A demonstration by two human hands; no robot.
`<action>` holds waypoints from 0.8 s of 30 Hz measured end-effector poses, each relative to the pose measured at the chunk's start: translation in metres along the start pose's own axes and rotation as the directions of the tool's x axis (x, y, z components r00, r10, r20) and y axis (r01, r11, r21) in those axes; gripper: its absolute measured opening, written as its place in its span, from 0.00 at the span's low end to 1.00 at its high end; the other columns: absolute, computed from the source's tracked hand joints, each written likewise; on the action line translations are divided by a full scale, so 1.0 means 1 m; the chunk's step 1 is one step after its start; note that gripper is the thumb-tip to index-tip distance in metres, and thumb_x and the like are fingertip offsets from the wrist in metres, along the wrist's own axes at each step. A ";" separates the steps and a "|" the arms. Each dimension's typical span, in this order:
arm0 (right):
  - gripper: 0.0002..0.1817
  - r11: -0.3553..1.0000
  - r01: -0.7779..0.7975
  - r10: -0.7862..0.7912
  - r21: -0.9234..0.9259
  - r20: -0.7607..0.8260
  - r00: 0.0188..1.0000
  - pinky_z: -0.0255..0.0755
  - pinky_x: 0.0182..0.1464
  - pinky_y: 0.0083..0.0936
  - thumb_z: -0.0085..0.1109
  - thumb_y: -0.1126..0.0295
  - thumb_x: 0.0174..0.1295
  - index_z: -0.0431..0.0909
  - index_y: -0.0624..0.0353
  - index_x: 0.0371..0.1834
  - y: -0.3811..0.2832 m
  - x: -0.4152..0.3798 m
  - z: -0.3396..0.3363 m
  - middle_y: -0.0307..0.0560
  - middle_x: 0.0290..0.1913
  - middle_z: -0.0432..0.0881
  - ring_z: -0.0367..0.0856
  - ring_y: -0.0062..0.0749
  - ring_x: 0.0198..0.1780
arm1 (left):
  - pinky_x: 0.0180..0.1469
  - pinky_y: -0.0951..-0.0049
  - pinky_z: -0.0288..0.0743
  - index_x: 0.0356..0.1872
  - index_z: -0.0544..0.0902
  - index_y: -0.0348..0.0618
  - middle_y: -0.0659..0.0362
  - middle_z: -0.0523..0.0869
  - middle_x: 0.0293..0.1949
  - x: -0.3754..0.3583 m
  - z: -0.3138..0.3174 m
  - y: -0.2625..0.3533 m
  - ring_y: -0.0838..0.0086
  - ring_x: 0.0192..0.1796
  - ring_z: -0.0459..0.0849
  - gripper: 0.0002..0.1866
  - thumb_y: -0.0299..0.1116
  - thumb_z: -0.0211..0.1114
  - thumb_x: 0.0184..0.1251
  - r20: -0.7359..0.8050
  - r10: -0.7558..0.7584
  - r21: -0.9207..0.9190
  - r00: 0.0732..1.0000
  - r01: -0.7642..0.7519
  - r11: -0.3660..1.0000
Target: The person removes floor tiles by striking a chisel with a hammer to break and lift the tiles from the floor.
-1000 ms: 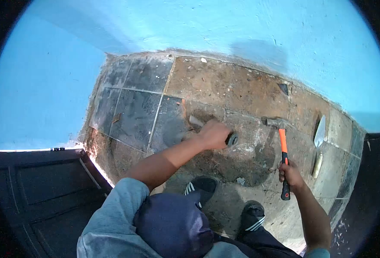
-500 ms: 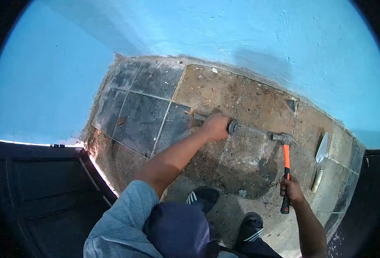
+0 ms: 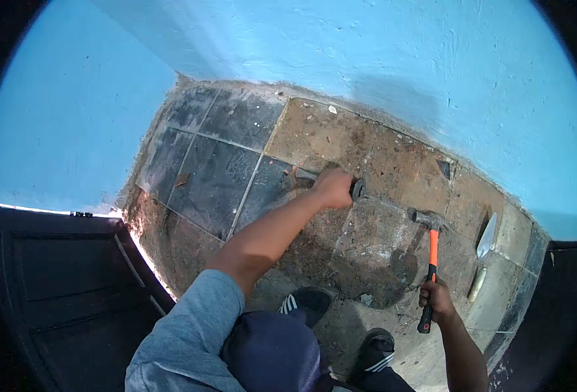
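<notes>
My left hand (image 3: 334, 187) is closed around a chisel (image 3: 358, 189), whose dark round guard shows on the right of the fist. The chisel's blade end, on the left, lies low against the broken edge of a dark floor tile (image 3: 272, 186). In my right hand (image 3: 439, 299) is a hammer (image 3: 433, 245) with an orange and black handle, gripped near its lower end. The metal hammer head stands to the right of the chisel, apart from it. Between them lies rough, bare floor (image 3: 373, 228) with dust and rubble.
A trowel (image 3: 488, 236) lies on the floor at the right. A reddish shard (image 3: 182, 179) rests on the dark tiles at left. Blue walls (image 3: 269, 39) border the floor behind, and a dark panelled door (image 3: 73, 274) stands at left. My sandalled feet (image 3: 375, 349) are below.
The view has shifted slightly. Both hands keep their grips; the chisel's guard end has tilted a little, and the hammer remains apart from it.
</notes>
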State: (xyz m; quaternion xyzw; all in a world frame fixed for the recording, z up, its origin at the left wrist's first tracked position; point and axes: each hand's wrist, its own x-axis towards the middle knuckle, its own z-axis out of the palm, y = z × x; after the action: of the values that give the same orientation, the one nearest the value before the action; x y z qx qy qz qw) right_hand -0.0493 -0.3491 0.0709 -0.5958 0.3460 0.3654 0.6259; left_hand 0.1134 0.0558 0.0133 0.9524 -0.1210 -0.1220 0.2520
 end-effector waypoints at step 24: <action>0.10 0.948 0.281 -0.255 0.148 -0.172 0.951 0.63 0.19 0.24 0.49 0.60 0.78 0.71 0.54 0.44 -0.052 0.021 0.106 0.35 0.23 0.69 0.68 0.22 0.18 | 0.52 0.53 0.82 0.34 0.89 0.38 0.42 0.89 0.38 0.012 -0.017 0.007 0.49 0.47 0.88 0.15 0.35 0.68 0.46 0.079 -0.183 0.058 0.980 0.178 0.982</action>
State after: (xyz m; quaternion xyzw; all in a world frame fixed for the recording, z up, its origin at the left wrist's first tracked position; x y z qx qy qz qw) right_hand 0.0063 -0.2438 0.0841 -0.6074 0.3381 0.1996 0.6906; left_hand 0.1282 0.0539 0.0294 0.9596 -0.0476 -0.1809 0.2101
